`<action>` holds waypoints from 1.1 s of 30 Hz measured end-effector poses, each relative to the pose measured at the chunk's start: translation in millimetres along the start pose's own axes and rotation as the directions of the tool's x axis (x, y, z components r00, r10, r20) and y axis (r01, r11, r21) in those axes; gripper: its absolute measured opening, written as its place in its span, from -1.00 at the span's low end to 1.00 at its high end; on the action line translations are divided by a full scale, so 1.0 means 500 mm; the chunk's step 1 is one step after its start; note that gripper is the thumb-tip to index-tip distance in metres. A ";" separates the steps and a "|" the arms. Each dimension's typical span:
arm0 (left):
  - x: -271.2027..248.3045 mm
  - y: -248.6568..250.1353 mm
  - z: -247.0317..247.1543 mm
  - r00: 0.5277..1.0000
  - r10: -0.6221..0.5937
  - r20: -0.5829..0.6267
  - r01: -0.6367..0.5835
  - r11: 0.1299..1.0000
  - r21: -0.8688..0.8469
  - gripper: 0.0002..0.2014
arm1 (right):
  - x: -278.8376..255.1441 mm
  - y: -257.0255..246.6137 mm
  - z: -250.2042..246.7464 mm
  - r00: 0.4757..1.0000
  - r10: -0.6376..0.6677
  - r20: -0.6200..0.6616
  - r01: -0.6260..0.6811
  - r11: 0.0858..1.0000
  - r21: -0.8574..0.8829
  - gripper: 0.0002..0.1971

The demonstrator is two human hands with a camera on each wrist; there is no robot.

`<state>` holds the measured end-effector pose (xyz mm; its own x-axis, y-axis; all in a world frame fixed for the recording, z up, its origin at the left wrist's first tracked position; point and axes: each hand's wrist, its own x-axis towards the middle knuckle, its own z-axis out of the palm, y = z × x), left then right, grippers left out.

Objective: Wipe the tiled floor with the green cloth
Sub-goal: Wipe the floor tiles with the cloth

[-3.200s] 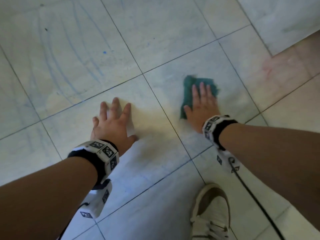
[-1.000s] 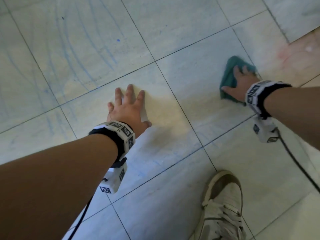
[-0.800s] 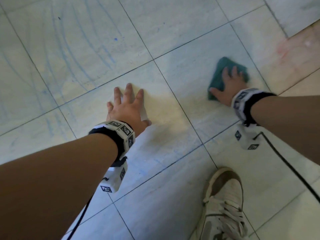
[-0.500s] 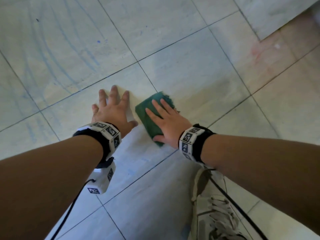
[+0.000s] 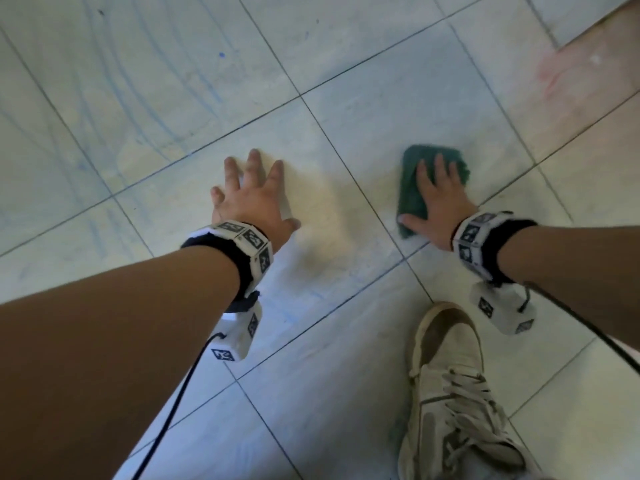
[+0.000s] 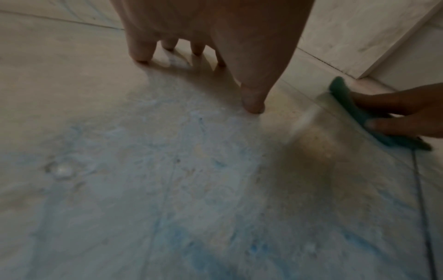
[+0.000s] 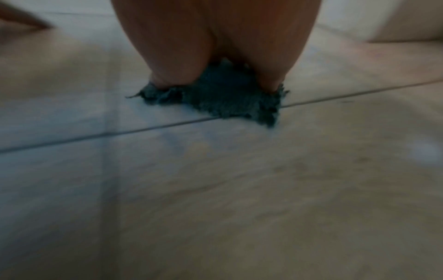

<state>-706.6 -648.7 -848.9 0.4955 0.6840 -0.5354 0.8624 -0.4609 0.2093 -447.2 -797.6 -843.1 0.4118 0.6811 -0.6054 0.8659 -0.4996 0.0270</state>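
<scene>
- The right hand [image 5: 437,206] lies flat, fingers straight, pressing the green cloth [image 5: 414,188] onto the tiled floor [image 5: 363,57].
- The cloth sits under the palm and fingers, its far edge showing past the fingertips, its near corner by the thumb, just beside a grout line.
- The left hand [image 5: 250,199] rests on the floor with fingers spread, holding nothing, well apart from the cloth.
- A pale shoe [image 5: 453,393] stands near the right wrist.
- Faint blue streaks [image 5: 145,98] mark the far-left tiles.
</scene>
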 end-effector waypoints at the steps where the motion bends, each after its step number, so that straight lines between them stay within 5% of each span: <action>1: -0.002 -0.003 0.000 1.000 0.001 -0.001 -0.001 1.000 0.003 -0.06 | -0.025 -0.046 0.009 0.993 -0.111 0.037 0.112 0.993 -0.028 0.08; 6: -0.012 -0.006 -0.011 1.000 0.013 0.029 -0.013 1.000 -0.017 -0.10 | -0.124 -0.249 0.081 0.898 -0.417 0.138 0.433 0.894 -0.113 0.11; 12: -0.053 -0.075 -0.021 0.998 0.009 -0.062 -0.014 0.997 -0.077 -0.21 | -0.123 -0.338 0.093 0.869 -0.479 0.119 0.493 0.858 -0.143 0.09; 20: -0.178 -0.164 -0.019 0.948 -0.281 -0.148 0.234 0.933 -0.275 -0.30 | -0.064 -0.516 0.038 0.758 -0.642 0.115 0.653 0.747 -0.125 0.04; 24: -0.196 -0.160 -0.021 0.966 -0.159 -0.204 0.113 0.969 -0.222 -0.29 | -0.015 -0.519 -0.017 0.691 -0.721 0.051 0.722 0.687 -0.084 -0.14; 28: -0.160 -0.126 -0.011 0.985 -0.096 -0.144 0.069 0.981 -0.181 -0.29 | 0.033 -0.458 -0.090 0.754 -0.653 -0.075 0.643 0.756 -0.118 -0.26; 33: -0.108 -0.090 0.008 0.999 -0.031 0.026 0.034 0.991 -0.132 -0.22 | 0.053 -0.412 -0.110 0.852 -0.522 0.048 0.518 0.823 -0.235 -0.07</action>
<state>-772.4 -667.2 -832.5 0.4660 0.6826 -0.5630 0.8848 -0.3586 0.2976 -599.1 -647.1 -820.8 -0.1150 0.8153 -0.5675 0.9923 0.0674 -0.1042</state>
